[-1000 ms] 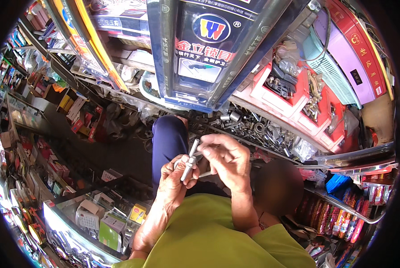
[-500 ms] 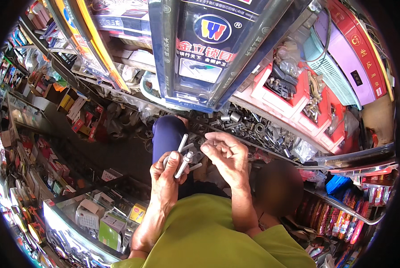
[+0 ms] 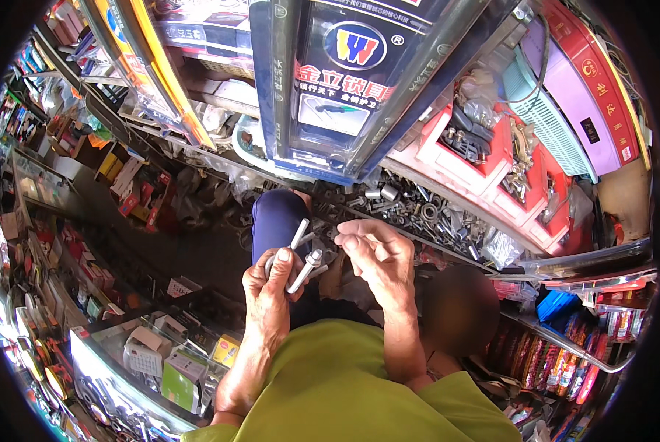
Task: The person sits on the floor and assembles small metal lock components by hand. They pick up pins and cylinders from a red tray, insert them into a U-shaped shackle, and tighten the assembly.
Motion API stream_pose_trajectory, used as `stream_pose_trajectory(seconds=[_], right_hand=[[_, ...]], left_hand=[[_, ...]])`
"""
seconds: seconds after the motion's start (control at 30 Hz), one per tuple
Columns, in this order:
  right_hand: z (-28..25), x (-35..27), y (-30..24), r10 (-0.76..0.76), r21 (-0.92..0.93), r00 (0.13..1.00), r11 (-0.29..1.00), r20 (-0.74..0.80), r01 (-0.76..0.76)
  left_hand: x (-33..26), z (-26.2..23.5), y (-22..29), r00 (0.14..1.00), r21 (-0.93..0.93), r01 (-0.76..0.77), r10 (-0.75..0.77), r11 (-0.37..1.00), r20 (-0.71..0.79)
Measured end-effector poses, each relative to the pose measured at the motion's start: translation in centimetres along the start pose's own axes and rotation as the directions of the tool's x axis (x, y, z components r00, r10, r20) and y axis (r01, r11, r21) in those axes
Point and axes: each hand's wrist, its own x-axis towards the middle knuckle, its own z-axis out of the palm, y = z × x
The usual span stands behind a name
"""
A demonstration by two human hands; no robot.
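My left hand [image 3: 268,283] is closed around a bunch of pale grey metal rods [image 3: 300,233], which stick out at differing angles past the thumb. One of them carries a thicker, nut-like piece [image 3: 313,258] near its end. How the rods join, if they do, is hidden by my fingers. Just to the right and apart from them, my right hand [image 3: 386,269] is raised with its fingers curled and the thumb drawn in to the fingertips. Anything pinched there is too small to make out. Below both hands is my knee in dark blue cloth [image 3: 277,221].
Loose metal parts [image 3: 425,214] fill a shelf ahead, beside red bins [image 3: 484,173] of hardware. A tall dark blue display panel [image 3: 337,96] stands in front. At the lower left is a glass case with boxes [image 3: 186,379]; at the right, a curved metal rail [image 3: 566,346].
The rods have tilted slightly in my left hand. My right hand has shifted a little to the right, and its thumb and fingertips have come closer together.
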Motion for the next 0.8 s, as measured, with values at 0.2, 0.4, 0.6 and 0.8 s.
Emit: stream_pose_trajectory(seconds=[0.2,0.4,0.6,0.8], right_hand=[[1.4,-0.6,-0.1,-0.138,0.015,0.966,0.990,0.219,0.139],[-0.1,0.3,0.7,-0.112,-0.058,0.993,0.992,-0.038,0.110],[1.1,-0.6,0.1,-0.136,-0.013,0.974,0.990,0.180,0.140],[0.0,0.5,1.7,-0.051,-0.004,0.999,0.999,0.010,0.051]], left_hand=[[-0.3,0.6,-0.1,0.999,0.012,-0.033,0.034,0.999,-0.035],[0.3,-0.1,0.1,0.996,0.035,-0.060,0.063,0.998,-0.062],[-0.1,0.3,0.1,0.997,0.041,-0.062,0.064,0.997,-0.048],[0.0,0.3,0.5,0.998,0.028,-0.048,0.049,0.998,-0.041]])
